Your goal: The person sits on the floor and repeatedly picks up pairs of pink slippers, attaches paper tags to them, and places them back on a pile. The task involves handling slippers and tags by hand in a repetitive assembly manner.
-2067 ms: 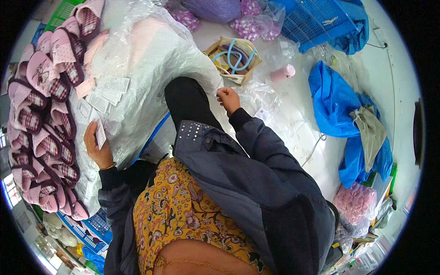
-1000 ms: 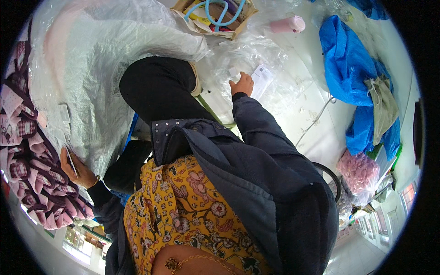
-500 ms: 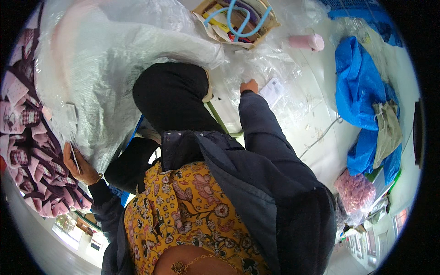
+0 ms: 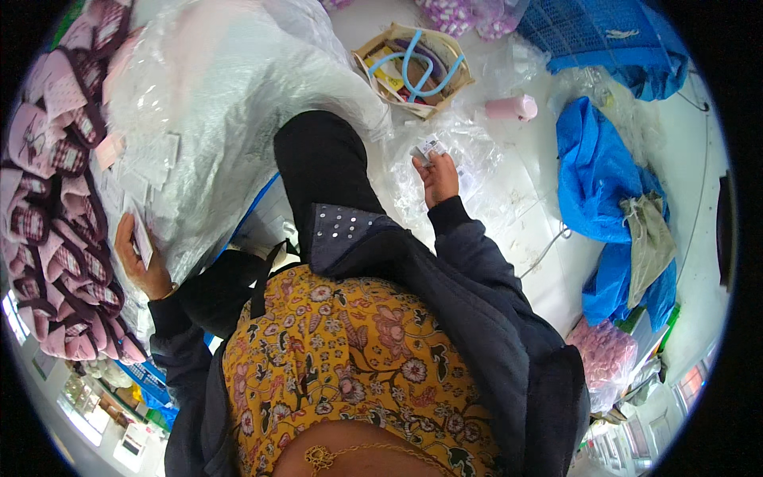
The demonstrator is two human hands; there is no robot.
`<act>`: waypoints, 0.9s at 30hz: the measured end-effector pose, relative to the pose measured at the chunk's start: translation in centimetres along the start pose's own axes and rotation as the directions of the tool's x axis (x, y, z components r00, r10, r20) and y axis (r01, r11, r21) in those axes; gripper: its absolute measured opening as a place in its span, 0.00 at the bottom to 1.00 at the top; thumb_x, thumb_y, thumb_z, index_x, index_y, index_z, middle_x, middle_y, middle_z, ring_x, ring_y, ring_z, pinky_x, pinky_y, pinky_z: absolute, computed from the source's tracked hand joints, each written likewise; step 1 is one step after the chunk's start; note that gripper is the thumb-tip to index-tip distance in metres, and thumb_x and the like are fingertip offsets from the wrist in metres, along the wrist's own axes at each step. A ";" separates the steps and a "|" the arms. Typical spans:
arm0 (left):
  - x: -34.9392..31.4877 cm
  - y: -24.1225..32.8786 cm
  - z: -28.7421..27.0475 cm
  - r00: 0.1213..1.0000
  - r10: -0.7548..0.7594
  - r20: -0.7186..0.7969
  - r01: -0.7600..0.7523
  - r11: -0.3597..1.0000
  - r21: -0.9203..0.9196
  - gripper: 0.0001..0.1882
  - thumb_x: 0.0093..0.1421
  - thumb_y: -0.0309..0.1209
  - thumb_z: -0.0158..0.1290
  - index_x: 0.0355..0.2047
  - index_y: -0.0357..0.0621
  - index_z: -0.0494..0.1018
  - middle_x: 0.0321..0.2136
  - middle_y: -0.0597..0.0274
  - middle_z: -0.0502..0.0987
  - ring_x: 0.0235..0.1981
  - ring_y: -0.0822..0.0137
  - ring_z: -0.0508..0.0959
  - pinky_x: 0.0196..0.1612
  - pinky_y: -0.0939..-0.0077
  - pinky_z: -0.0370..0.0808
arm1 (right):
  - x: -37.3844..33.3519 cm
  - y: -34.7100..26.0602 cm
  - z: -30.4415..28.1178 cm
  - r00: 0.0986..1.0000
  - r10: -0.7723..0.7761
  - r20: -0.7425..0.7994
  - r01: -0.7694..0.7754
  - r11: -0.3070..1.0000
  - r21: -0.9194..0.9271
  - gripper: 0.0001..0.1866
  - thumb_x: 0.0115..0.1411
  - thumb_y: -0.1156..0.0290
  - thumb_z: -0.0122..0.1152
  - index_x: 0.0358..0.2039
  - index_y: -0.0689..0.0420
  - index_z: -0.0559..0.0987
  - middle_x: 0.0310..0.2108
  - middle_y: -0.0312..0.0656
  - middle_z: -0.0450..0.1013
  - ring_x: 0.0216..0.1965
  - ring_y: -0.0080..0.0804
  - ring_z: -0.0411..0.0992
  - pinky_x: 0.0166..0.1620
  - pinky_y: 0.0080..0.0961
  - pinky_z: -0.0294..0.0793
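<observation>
My left hand (image 4: 145, 264) is closed on a white card (image 4: 141, 236), or a thin stack of them, held upright beside the white sack. More pale cards (image 4: 151, 163) lie on the crinkled white plastic sack (image 4: 230, 87) just beyond that hand. A small white printed card (image 4: 430, 147) is pinched in my right hand (image 4: 439, 178), above clear plastic bags (image 4: 477, 147) on the floor. Along the far left edge, close to my left hand, are rows of pink slippers (image 4: 56, 183) with dark trim and checked insides.
An open bag with light blue handles (image 4: 417, 75) stands ahead, beside a pink bottle (image 4: 511, 107). To the right lie a blue sheet (image 4: 592, 175), a beige cloth (image 4: 648, 246) and a bag of pink items (image 4: 604, 350). A blue basket (image 4: 604, 36) sits at the far right.
My right hand has lifted off the floor and turned up, bringing up a small white card. My left hand has shifted slightly right with its card. The view has tilted further forward.
</observation>
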State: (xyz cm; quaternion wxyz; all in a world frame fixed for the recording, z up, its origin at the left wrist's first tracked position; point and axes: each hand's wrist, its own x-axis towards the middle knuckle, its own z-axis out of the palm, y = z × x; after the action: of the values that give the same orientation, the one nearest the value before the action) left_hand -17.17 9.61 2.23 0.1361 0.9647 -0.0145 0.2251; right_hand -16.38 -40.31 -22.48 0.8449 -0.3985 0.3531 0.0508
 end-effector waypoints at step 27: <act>0.0 12.0 -0.8 0.771 -0.169 0.614 0.635 0.119 -0.764 0.16 0.66 0.34 0.55 0.50 0.38 0.74 0.42 0.65 0.78 0.43 0.74 0.75 0.48 0.77 0.72 | -17.6 -5.1 26.9 0.478 0.401 0.781 -0.022 0.895 -0.446 0.22 0.71 0.64 0.51 0.58 0.67 0.67 0.50 0.44 0.73 0.49 0.30 0.74 0.53 0.31 0.76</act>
State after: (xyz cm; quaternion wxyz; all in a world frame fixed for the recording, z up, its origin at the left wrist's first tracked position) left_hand -18.59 -1.69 5.99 0.7394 0.6627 0.0959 -0.0701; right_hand -12.63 -21.22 3.60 0.8004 -0.4259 -0.0815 0.4140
